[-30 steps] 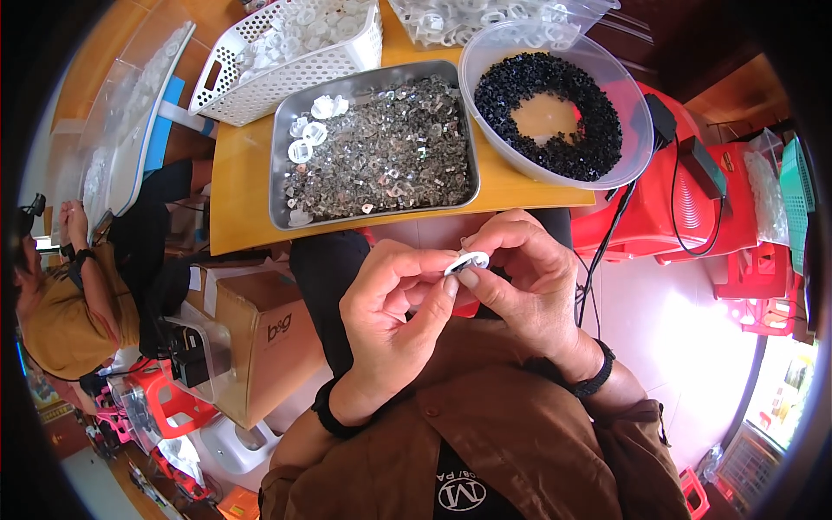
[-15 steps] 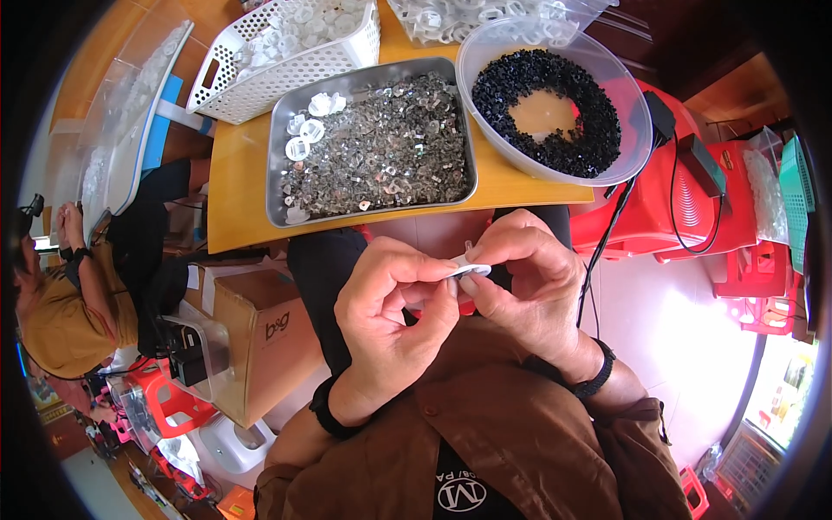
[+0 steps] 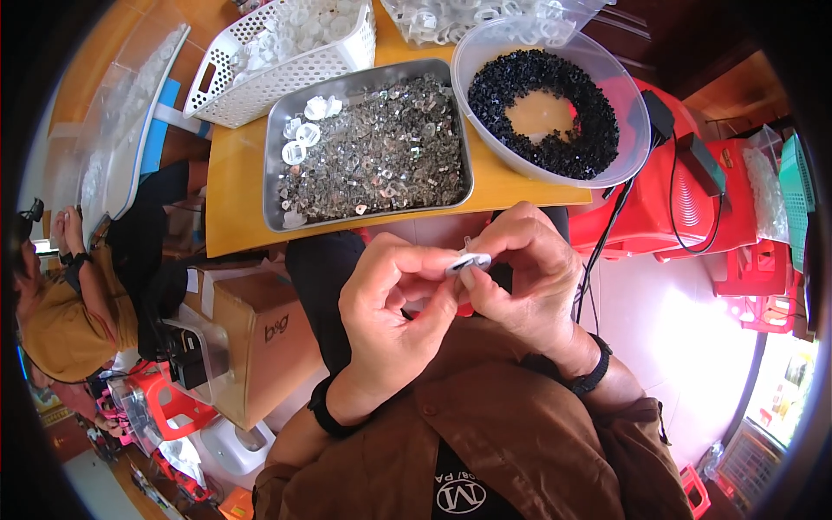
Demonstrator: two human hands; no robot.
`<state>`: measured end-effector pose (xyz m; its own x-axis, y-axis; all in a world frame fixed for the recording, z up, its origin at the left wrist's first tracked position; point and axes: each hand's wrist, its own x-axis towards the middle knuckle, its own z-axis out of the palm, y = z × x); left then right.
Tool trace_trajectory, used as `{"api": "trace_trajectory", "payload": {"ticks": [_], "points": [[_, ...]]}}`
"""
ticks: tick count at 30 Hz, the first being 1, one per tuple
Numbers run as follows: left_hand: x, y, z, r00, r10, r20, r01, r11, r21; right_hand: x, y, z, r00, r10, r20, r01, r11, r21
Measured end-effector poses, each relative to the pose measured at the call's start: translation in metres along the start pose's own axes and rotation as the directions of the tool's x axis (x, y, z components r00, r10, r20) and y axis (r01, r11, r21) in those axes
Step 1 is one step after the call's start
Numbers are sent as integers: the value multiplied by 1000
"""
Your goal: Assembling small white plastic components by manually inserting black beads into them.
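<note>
Above my lap, both hands meet on a small white plastic ring-shaped part (image 3: 469, 261) with a dark spot in it. My left hand (image 3: 392, 299) pinches its left side between thumb and fingertips. From the other side, the thumb and index finger of my right hand (image 3: 529, 286) press on it. Just beyond, on the table edge, lies a metal tray (image 3: 270, 195) full of small clear and greyish bits, with a few white ring parts (image 3: 307, 134) at its upper left. Right of the tray stands a clear round tub (image 3: 640, 143) with many small black pieces (image 3: 598, 130).
A white perforated basket (image 3: 299, 80) and a clear bag (image 3: 485, 24), both with translucent parts, stand farther back on the yellow table (image 3: 238, 186). Cables hang beside red stools (image 3: 598, 227) at right. Left are a cardboard box (image 3: 260, 347) and a co-worker (image 3: 82, 303).
The white part has tilted between my fingers, and more of its face with the dark spot shows. My right hand has shifted slightly upward; both hands keep their pinch.
</note>
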<state>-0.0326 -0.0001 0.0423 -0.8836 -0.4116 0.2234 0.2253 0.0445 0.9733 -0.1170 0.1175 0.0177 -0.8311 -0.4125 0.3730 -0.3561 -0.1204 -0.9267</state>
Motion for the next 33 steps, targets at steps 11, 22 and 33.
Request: {"api": "trace_trajectory", "payload": {"ticks": [11, 22, 33], "points": [[-2, -3, -5, 999, 31, -31, -25, 985, 169, 12, -15, -3, 937, -317, 146, 348, 875, -336], [-1, -6, -4, 984, 178, 16, -173, 928, 330, 7, -13, -2, 940, -330, 93, 340, 868, -361], [3, -5, -8, 998, -54, 45, 56, 998, -29, 2, -6, -6, 997, 10, 82, -3, 996, -91]]}}
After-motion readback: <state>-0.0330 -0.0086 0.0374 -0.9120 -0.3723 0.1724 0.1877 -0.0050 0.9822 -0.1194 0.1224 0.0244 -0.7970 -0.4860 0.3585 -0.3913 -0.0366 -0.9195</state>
